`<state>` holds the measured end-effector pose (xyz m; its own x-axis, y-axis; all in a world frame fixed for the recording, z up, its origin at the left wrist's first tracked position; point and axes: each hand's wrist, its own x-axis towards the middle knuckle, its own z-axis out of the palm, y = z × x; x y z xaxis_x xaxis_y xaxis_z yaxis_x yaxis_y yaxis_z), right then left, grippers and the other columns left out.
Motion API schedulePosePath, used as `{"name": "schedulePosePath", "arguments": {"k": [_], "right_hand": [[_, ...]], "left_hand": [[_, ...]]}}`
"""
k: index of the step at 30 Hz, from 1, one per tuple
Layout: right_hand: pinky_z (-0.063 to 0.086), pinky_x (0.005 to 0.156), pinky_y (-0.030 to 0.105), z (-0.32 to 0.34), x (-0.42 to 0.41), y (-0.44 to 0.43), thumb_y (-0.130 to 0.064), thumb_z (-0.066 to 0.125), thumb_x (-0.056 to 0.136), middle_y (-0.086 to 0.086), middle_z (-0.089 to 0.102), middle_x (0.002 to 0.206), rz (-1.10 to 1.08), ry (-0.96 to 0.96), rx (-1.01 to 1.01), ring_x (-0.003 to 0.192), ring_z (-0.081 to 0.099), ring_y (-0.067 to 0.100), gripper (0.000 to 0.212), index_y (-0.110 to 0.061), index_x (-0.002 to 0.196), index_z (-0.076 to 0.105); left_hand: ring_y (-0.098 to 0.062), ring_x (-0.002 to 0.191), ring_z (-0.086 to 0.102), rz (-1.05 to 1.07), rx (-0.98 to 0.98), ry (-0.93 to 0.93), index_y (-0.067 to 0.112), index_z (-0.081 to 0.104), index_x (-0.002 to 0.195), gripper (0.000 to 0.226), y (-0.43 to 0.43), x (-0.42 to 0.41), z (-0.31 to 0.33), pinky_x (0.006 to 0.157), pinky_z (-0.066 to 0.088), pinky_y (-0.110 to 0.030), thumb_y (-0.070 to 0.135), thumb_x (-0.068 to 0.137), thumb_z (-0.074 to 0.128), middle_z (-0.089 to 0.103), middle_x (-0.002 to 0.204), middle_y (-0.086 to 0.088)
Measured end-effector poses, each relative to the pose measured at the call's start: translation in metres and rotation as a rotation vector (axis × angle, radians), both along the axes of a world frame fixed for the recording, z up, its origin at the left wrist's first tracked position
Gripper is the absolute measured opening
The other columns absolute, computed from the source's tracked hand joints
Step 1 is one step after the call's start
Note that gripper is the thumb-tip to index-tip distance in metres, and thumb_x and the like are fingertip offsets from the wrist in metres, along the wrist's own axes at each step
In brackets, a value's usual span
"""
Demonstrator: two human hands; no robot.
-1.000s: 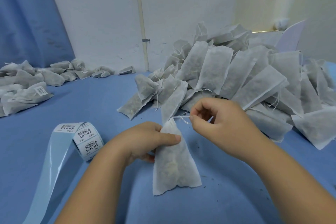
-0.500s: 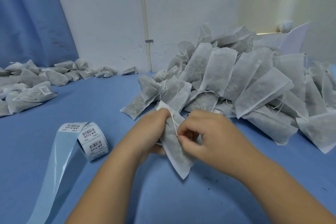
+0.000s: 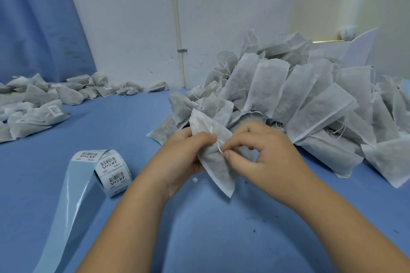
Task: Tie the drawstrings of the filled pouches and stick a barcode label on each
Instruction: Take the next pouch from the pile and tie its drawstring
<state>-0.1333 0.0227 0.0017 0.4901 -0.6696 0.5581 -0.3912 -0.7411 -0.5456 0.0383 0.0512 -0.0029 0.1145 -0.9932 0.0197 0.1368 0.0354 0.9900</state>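
While the knot is half made: pouch at frame ctr, label comes nxt

Since both hands are busy on one pouch (image 3: pixel 218 168), I read this as the tying step, w/ labelling not begun. The left hand (image 3: pixel 182 157) is clenched round the gathered neck, thumb pressing on top, just below frame ctr. The pouch hangs over the blue table (image 3: pixel 221 239), btm corner pointing down-right; whether it touches the cloth I can't tell. The right hand (image 3: pixel 266 157) pinches the white drawstring (image 3: pixel 219 145) between thumb and forefinger, just beside the left thumb. Whether a loop is formed I can't tell, the string's too thin.

Nxt move, as I judge it: pull the string snug w/o tearing the thin fabric and keep the neck bunched. Then free one hand for the label roll (image 3: pixel 111 168), lower left of ctr, its backing strip (image 3: pixel 66 217) trailing to the btm edge. No label shows on this pouch's visible face. A big heap of pouches (image 3: pixel 299 99) sits at right, prob. awaiting work. A smaller lot (image 3: pixel 44 108) lies far left, some labelled.
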Motion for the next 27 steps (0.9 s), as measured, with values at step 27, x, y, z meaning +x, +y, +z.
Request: {"name": "schedulePosePath", "arguments": {"k": [27], "right_hand": [[0.051,0.065,0.020,-0.010,0.001,-0.013,-0.021,0.070,0.079,-0.016,0.072,0.093,0.072,-0.336,0.616,0.083,0.068,0.001,0.021,-0.032,0.098,0.069]], "left_hand": [[-0.026,0.098,0.072,0.096,-0.088,0.055,0.004,0.073,0.105,0.027,-0.004,-0.021,-0.009,0.089,0.058,-0.036,0.025,0.097,0.057,0.075,0.104,-0.015]]}}
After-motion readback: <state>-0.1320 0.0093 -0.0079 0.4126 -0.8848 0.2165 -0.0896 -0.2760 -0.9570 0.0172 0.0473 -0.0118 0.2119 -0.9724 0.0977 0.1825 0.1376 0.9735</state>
